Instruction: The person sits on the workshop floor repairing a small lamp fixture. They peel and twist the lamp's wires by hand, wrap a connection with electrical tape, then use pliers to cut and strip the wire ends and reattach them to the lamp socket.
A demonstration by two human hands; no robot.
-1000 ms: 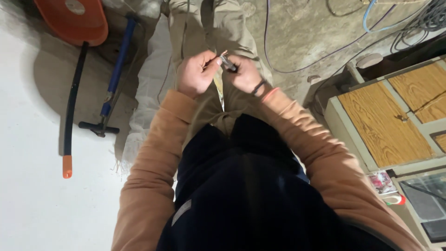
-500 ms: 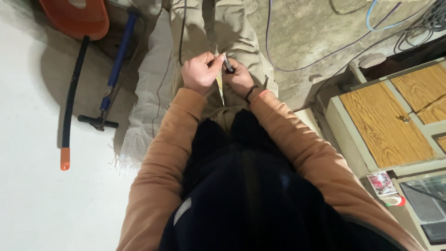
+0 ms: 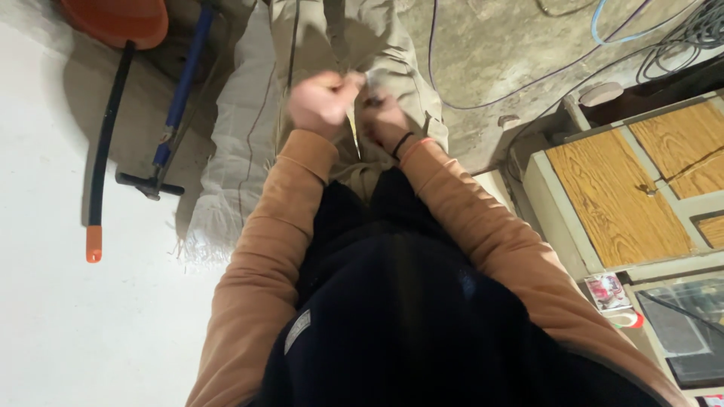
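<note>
Our left hand (image 3: 320, 102) and right hand (image 3: 383, 117) have risen slightly, fingers pinching a thin pale strip (image 3: 354, 136) over the beige woven sack (image 3: 249, 136); a small red-and-white packet (image 3: 605, 292) lies well right of it.

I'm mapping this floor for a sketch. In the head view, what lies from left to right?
Black hose with orange tip → blue-handled pump → pale woven sack → left hand → right hand → wood-grain panels.

At the upper left of the frame I see an orange bowl-shaped thing (image 3: 117, 19), with a black hose with an orange tip (image 3: 102, 158) and a blue-handled pump (image 3: 172, 113) lying below it on the pale floor. Along the right edge I see wood-grain panels (image 3: 615, 200), and cables (image 3: 603, 45) trail across the upper right.
</note>
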